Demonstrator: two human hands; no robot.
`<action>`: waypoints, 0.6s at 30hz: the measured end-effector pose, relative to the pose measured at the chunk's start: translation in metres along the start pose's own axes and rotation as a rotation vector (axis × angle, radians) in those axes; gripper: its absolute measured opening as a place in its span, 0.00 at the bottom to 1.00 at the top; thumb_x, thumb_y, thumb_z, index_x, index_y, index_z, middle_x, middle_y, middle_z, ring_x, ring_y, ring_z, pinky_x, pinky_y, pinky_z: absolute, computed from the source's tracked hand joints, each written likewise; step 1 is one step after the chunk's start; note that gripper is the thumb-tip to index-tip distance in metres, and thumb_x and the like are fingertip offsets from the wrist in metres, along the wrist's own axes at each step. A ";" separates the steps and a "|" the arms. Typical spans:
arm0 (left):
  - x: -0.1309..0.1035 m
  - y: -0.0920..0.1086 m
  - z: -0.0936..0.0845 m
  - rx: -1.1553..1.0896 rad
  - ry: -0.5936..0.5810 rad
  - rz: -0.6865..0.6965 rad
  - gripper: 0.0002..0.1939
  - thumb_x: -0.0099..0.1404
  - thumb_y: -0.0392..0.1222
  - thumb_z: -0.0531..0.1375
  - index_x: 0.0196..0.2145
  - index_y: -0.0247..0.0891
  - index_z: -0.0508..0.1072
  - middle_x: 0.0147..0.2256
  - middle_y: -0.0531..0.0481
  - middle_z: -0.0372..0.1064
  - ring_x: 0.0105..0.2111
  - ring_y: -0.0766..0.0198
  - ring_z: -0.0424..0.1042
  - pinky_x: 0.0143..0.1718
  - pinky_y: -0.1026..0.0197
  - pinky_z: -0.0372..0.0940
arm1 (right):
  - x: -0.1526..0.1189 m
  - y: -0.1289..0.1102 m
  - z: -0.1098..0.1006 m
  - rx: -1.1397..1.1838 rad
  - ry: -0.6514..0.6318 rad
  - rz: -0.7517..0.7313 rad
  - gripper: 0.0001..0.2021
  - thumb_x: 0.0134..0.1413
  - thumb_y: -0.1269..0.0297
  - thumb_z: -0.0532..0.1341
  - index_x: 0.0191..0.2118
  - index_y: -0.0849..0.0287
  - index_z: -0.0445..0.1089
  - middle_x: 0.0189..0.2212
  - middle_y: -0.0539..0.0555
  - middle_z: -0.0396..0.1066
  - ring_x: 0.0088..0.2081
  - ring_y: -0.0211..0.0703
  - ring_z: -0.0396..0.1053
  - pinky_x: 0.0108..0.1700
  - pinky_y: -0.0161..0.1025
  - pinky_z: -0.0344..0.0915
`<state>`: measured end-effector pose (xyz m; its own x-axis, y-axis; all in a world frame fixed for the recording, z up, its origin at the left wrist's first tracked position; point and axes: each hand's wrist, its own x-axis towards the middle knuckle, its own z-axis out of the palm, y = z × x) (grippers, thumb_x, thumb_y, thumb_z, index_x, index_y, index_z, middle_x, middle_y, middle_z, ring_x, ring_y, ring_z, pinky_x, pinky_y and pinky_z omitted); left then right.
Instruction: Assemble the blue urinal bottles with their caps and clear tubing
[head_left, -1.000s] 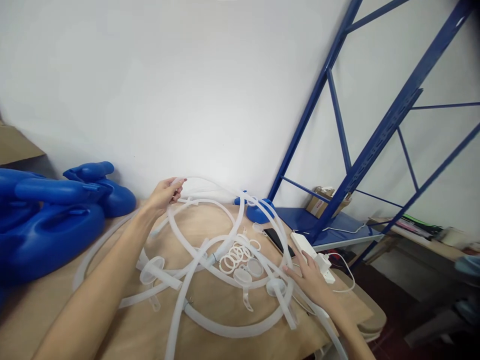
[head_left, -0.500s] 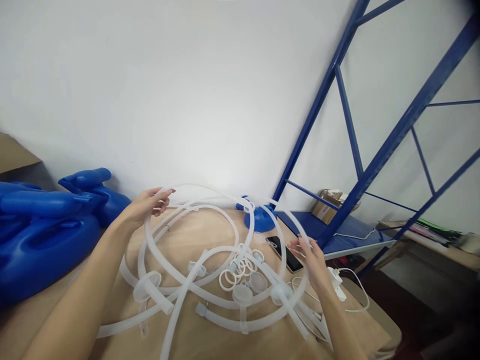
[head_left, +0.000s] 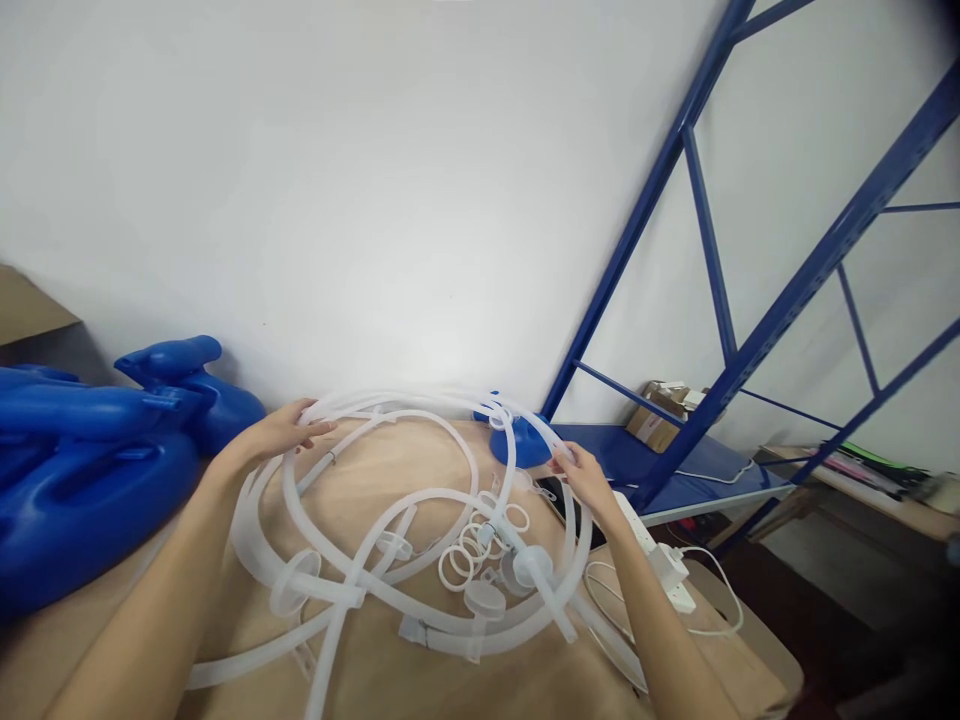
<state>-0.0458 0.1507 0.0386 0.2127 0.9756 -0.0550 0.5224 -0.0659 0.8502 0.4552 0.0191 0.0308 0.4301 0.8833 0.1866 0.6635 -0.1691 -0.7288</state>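
Translucent white tubing point(head_left: 315, 540) lies in wide overlapping loops on the brown table surface. My left hand point(head_left: 289, 430) is closed round the tubing at the upper left of the loops. On the upper right, my right hand point(head_left: 581, 470) grips the same tubing. Within the loops are several white rings point(head_left: 456, 566) and a round translucent cap point(head_left: 484, 600) with a stem. A disc-shaped fitting point(head_left: 296, 583) sits on the left, and another fitting point(head_left: 532, 566) on the right. Part of a dark phone point(head_left: 555, 492) shows behind the tubing.
Blue plastic containers point(head_left: 97, 480) stand at the left, and a smaller blue one point(head_left: 521, 442) behind the loops. A white power strip point(head_left: 664, 565) with a cable lies at the right. Beyond it rises a blue metal rack point(head_left: 780, 310) with a small cardboard box point(head_left: 654, 420).
My right hand has moved left and up, from open fingers beside the tubing to a grip on it. My left hand has moved slightly left and down, and the loops have dropped and bunched together.
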 end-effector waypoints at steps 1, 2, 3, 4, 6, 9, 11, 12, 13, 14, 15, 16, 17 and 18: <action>0.002 -0.003 -0.002 0.023 0.002 0.028 0.44 0.46 0.67 0.69 0.55 0.40 0.71 0.48 0.41 0.78 0.43 0.45 0.79 0.43 0.53 0.73 | 0.003 0.006 0.005 -0.029 0.018 0.005 0.19 0.59 0.58 0.56 0.52 0.61 0.71 0.38 0.59 0.79 0.44 0.54 0.79 0.48 0.47 0.74; 0.005 -0.007 -0.003 0.048 0.019 0.058 0.44 0.47 0.68 0.68 0.56 0.40 0.71 0.49 0.40 0.78 0.47 0.44 0.78 0.47 0.52 0.71 | 0.005 0.010 0.009 -0.049 0.041 0.006 0.21 0.57 0.59 0.58 0.55 0.61 0.71 0.41 0.61 0.79 0.49 0.57 0.77 0.53 0.50 0.72; 0.007 -0.011 -0.004 0.081 0.053 0.088 0.44 0.48 0.68 0.68 0.57 0.40 0.71 0.50 0.39 0.77 0.50 0.42 0.77 0.51 0.51 0.70 | 0.007 0.013 0.013 -0.078 0.069 -0.004 0.24 0.57 0.60 0.59 0.58 0.61 0.69 0.47 0.63 0.77 0.54 0.59 0.74 0.57 0.52 0.69; 0.009 -0.013 -0.005 0.129 0.107 0.114 0.45 0.48 0.67 0.68 0.58 0.39 0.71 0.50 0.37 0.77 0.52 0.40 0.75 0.54 0.49 0.68 | 0.010 0.015 0.017 -0.129 0.096 -0.031 0.28 0.57 0.61 0.59 0.63 0.61 0.66 0.53 0.65 0.74 0.59 0.61 0.70 0.62 0.54 0.65; 0.011 -0.014 -0.004 0.281 0.257 0.155 0.47 0.50 0.66 0.68 0.62 0.37 0.68 0.52 0.32 0.75 0.55 0.35 0.72 0.56 0.45 0.66 | 0.020 0.017 0.026 -0.293 0.140 -0.137 0.32 0.58 0.62 0.59 0.69 0.59 0.60 0.63 0.68 0.65 0.66 0.64 0.61 0.66 0.58 0.58; 0.002 0.005 0.005 0.545 0.488 0.282 0.46 0.58 0.60 0.65 0.68 0.35 0.63 0.57 0.28 0.69 0.57 0.29 0.68 0.55 0.38 0.65 | 0.046 0.014 0.041 -0.571 0.128 -0.260 0.35 0.59 0.62 0.60 0.72 0.56 0.54 0.70 0.68 0.55 0.71 0.68 0.51 0.68 0.63 0.53; -0.013 0.029 0.022 0.630 0.591 0.480 0.37 0.62 0.53 0.64 0.66 0.39 0.65 0.59 0.31 0.68 0.58 0.33 0.66 0.56 0.38 0.64 | 0.068 0.011 0.049 -0.622 0.077 -0.258 0.36 0.59 0.62 0.61 0.72 0.57 0.53 0.71 0.69 0.54 0.72 0.68 0.48 0.68 0.66 0.50; -0.022 0.042 0.034 0.647 0.604 0.601 0.31 0.65 0.51 0.63 0.63 0.41 0.68 0.59 0.34 0.68 0.58 0.35 0.66 0.57 0.40 0.63 | 0.080 0.009 0.050 -0.620 0.045 -0.256 0.36 0.58 0.61 0.62 0.71 0.58 0.55 0.70 0.69 0.55 0.73 0.68 0.48 0.69 0.67 0.49; -0.031 0.054 0.048 0.645 0.600 0.718 0.25 0.68 0.49 0.61 0.61 0.42 0.71 0.58 0.35 0.69 0.58 0.38 0.67 0.57 0.42 0.64 | 0.090 0.008 0.051 -0.610 0.012 -0.264 0.34 0.58 0.61 0.63 0.69 0.58 0.58 0.70 0.69 0.57 0.73 0.68 0.47 0.69 0.67 0.47; -0.040 0.064 0.065 0.631 0.565 0.823 0.21 0.71 0.48 0.59 0.59 0.42 0.72 0.56 0.36 0.71 0.55 0.42 0.69 0.56 0.44 0.65 | 0.100 0.008 0.050 -0.597 -0.024 -0.284 0.31 0.58 0.60 0.64 0.66 0.58 0.63 0.69 0.69 0.59 0.73 0.68 0.48 0.70 0.67 0.45; -0.047 0.072 0.083 0.619 0.501 0.922 0.18 0.73 0.46 0.57 0.58 0.41 0.72 0.53 0.38 0.73 0.51 0.47 0.72 0.53 0.48 0.66 | 0.108 0.008 0.048 -0.586 -0.064 -0.305 0.27 0.57 0.60 0.65 0.62 0.58 0.68 0.68 0.67 0.62 0.73 0.67 0.49 0.70 0.67 0.44; -0.052 0.076 0.102 0.627 0.412 1.017 0.17 0.75 0.44 0.56 0.57 0.41 0.73 0.51 0.39 0.75 0.49 0.50 0.73 0.51 0.50 0.67 | 0.115 0.008 0.045 -0.574 -0.106 -0.323 0.24 0.56 0.60 0.66 0.59 0.57 0.71 0.65 0.66 0.66 0.71 0.67 0.53 0.70 0.67 0.45; -0.054 0.078 0.121 0.671 0.315 1.088 0.14 0.75 0.42 0.56 0.55 0.41 0.74 0.48 0.41 0.76 0.47 0.52 0.74 0.50 0.52 0.68 | 0.121 0.009 0.042 -0.561 -0.146 -0.338 0.22 0.56 0.59 0.67 0.56 0.57 0.73 0.62 0.64 0.70 0.69 0.66 0.58 0.69 0.66 0.48; -0.054 0.079 0.139 0.725 0.242 1.123 0.12 0.75 0.40 0.56 0.52 0.41 0.75 0.46 0.43 0.77 0.45 0.54 0.75 0.49 0.53 0.68 | 0.126 0.010 0.038 -0.546 -0.177 -0.352 0.22 0.57 0.58 0.67 0.57 0.57 0.73 0.59 0.63 0.73 0.65 0.64 0.64 0.68 0.63 0.52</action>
<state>0.0988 0.0638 0.0356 0.6978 0.3299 0.6358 0.4941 -0.8643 -0.0939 0.4924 0.1460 0.0222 0.0556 0.9767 0.2075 0.9801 -0.0138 -0.1981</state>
